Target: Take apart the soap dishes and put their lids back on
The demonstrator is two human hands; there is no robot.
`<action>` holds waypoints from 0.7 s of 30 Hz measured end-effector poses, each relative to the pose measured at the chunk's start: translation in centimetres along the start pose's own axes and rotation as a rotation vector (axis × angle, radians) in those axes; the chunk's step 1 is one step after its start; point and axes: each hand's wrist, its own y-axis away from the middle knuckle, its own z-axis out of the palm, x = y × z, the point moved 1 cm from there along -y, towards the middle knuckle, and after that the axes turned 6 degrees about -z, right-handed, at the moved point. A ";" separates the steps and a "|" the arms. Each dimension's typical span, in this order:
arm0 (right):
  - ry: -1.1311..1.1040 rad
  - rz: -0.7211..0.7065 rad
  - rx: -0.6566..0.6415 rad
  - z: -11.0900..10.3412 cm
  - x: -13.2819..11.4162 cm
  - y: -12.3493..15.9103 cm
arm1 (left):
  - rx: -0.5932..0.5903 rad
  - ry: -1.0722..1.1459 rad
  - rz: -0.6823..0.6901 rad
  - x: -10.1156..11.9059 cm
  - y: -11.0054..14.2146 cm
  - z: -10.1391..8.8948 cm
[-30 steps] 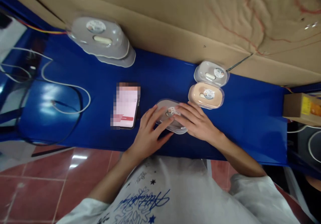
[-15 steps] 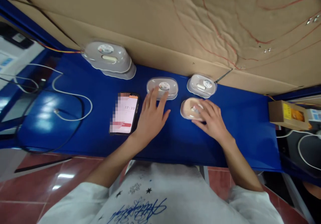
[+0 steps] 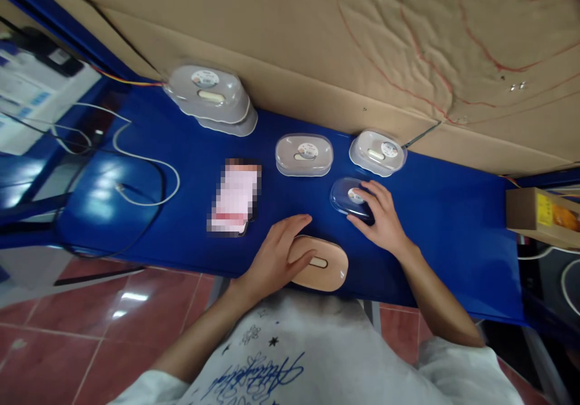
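My right hand point(image 3: 382, 220) holds a clear oval lid point(image 3: 348, 196) with a round white sticker by its right end, thumb at the near edge and fingers on the far side. Blue tabletop shows through it. My left hand point(image 3: 276, 254) has its fingers stretched out, thumb apart, at the left end of a beige oval box point(image 3: 330, 272) near the table's front edge. The thumb overlaps the box's top, beside a pale slot-shaped mark. Behind them sit a pale lidded box point(image 3: 294, 149) in the middle and another lidded box point(image 3: 376, 142) to its right.
Stacked lidded boxes point(image 3: 212, 100) stand at the back left of the blue table point(image 3: 453, 230). A phone point(image 3: 235, 196) lies left of my hands. Cables point(image 3: 149, 202) coil at the left. A cardboard panel point(image 3: 254, 36) rises behind, and a small carton point(image 3: 528, 214) sits at the right.
The beige box has left the lid and now lies nearer me by my left hand, which moved back from the middle box. My right hand stays on the lid, now see-through.
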 end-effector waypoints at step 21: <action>-0.448 -0.238 -0.238 0.3 -7.8 1.8 | -0.099 0.141 0.033 -2.0 -0.5 -0.2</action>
